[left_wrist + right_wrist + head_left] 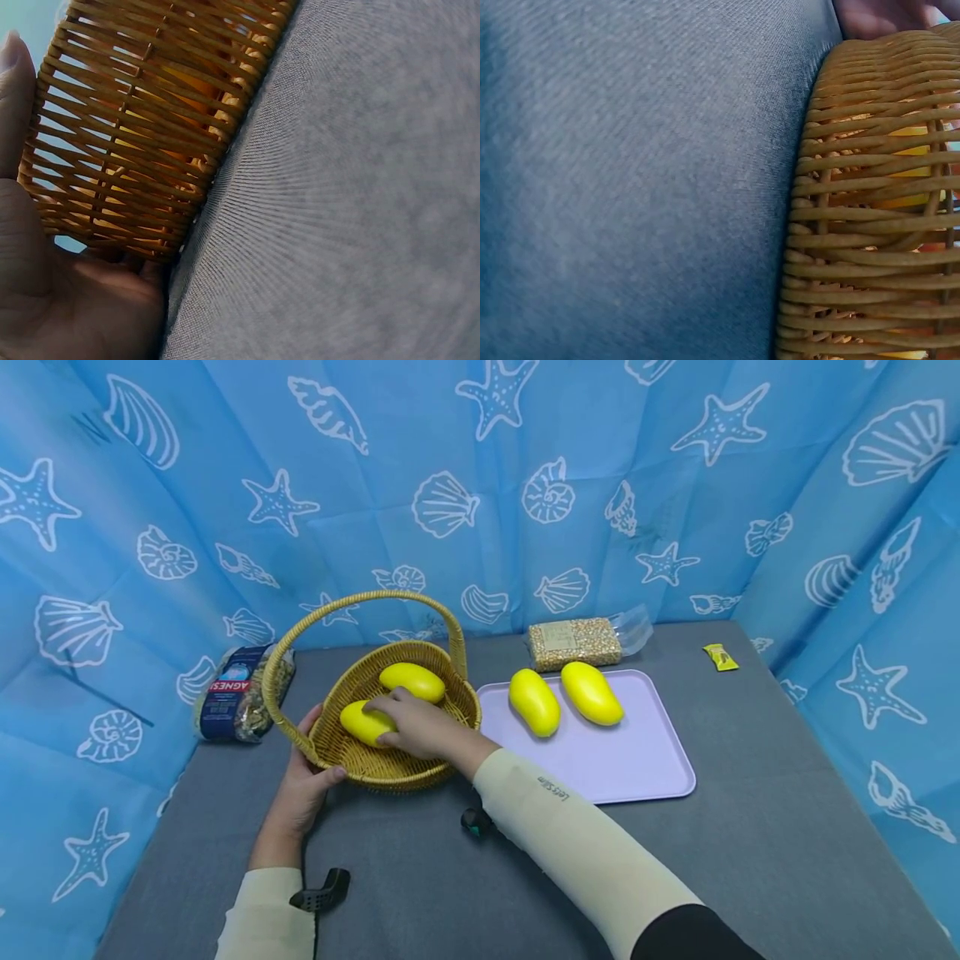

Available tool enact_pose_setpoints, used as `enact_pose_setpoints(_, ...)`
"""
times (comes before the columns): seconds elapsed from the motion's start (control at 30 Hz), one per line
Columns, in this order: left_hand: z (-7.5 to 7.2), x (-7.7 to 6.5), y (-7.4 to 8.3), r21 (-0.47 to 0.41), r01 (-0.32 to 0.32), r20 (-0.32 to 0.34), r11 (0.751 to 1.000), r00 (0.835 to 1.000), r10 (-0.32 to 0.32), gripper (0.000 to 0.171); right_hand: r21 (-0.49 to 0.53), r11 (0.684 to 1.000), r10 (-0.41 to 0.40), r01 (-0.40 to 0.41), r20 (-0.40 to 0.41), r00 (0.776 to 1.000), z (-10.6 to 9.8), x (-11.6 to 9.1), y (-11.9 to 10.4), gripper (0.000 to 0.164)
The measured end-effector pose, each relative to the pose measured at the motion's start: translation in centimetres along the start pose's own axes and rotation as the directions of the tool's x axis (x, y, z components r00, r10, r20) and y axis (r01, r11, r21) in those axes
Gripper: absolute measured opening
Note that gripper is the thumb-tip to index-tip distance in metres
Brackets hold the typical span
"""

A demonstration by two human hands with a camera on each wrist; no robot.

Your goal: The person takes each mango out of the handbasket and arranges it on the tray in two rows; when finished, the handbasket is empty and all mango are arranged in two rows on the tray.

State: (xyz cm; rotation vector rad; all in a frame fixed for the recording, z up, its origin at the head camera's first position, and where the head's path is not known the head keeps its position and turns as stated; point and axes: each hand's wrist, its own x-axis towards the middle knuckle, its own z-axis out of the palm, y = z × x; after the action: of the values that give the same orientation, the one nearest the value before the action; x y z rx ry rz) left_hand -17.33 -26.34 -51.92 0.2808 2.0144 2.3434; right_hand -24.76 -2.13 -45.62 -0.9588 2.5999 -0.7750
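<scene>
Gripping the basket is the left hand; the right hand pinches a mango inside.

From here the right hand covers one end of the nearer mango, and the left hand has most of its fingers out of sight behind the basket. The right sleeve blocks the near-left corner of the tray. I can't make out the print on the grain bag or the little yellow packet. Both wrist views crop the basket.
</scene>
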Motion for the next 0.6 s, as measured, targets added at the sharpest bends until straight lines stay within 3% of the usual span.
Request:
enact_pose_setpoints(0.2, 0.01, -0.03, -0.04, -0.015, -0.013, 0.003, 1.000, 1.000, 0.013, 0.094, 0.026, 0.999, 0.033, -0.034, 0.028, 0.999, 0.03, 0.22, -0.26, 0.072)
enact_pose_setpoints(0.6, -0.21, -0.06, -0.31, -0.015, -0.016, 0.011, 1.000, 1.000, 0.016, 0.096, 0.001, 0.999, -0.035, 0.035, 0.043, 0.998, 0.21, 0.29, -0.21, 0.073)
